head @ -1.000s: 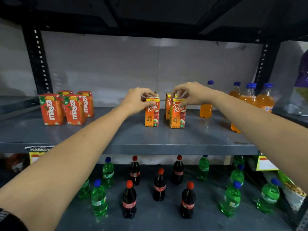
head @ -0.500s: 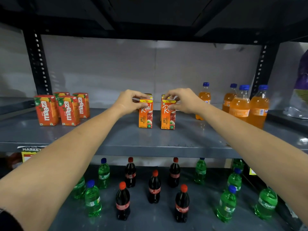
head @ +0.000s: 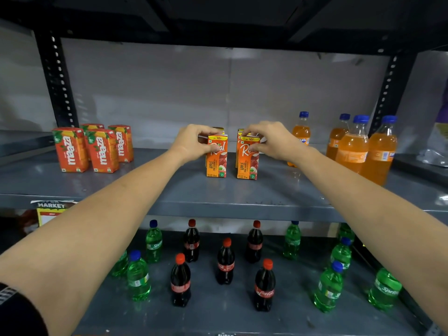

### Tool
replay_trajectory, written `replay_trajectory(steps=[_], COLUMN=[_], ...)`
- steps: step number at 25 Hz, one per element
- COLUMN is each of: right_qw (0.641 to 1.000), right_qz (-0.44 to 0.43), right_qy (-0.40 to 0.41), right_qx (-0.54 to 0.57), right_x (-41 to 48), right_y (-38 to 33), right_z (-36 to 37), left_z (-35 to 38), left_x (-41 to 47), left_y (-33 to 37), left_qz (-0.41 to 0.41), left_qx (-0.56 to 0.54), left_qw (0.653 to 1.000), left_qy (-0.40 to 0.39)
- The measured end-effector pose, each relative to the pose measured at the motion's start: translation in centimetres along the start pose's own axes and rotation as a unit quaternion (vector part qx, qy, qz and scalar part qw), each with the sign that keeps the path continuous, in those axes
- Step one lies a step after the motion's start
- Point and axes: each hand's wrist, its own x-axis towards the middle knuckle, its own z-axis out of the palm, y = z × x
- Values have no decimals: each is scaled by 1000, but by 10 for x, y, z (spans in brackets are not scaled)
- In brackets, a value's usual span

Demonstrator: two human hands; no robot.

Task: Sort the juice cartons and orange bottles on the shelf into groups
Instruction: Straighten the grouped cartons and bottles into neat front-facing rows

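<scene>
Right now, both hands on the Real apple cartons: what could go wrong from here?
1. Each hand, left hand and right hand, pinches a front apple carton near its top; the slim cartons might tip.
2. More cartons stand just behind; a push back may knock them.
3. The Fanta bottle stands close beside the right hand; a sideways sweep could topple it.

The red cartons (head: 83,149) at the left of the shelf carry "maaza" and a small "10/-". The two front orange cartons (head: 217,156) show "Real", "APPLE" and "Rs. 10/-". Below, the green bottles (head: 154,243) read "Sprite", the dark bottles (head: 264,287) "Coca-Cola", and a sign (head: 52,206) reads "MARKET".
</scene>
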Motion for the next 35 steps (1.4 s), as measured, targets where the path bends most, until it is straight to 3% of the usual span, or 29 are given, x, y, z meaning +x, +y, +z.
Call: replay_trajectory(steps=[7, 13, 23, 28, 31, 35], right_qw=[999, 980, 987, 979, 973, 945], right_qz=[9, 94, 143, 198, 219, 294], right_qy=[19, 42, 30, 45, 75, 140], right_qx=[39, 168, 68, 31, -10, 33], right_x=[-4, -27, -117, -168, -197, -214], right_y=[5, 21, 35, 68, 102, 157], right_z=[6, 9, -18, -39, -57, -71], left_z=[5, 6, 34, 87, 127, 181], left_x=[-4, -16, -41, -45, -42, -28], left_y=[-1, -6, 22, 63, 93, 123], left_qz=[5, 5, 141, 236, 212, 129], left_qx=[2, -65, 95, 5, -31, -42], left_qw=[1000, 994, 955, 957, 971, 990], left_qy=[6, 86, 243, 166, 103, 29])
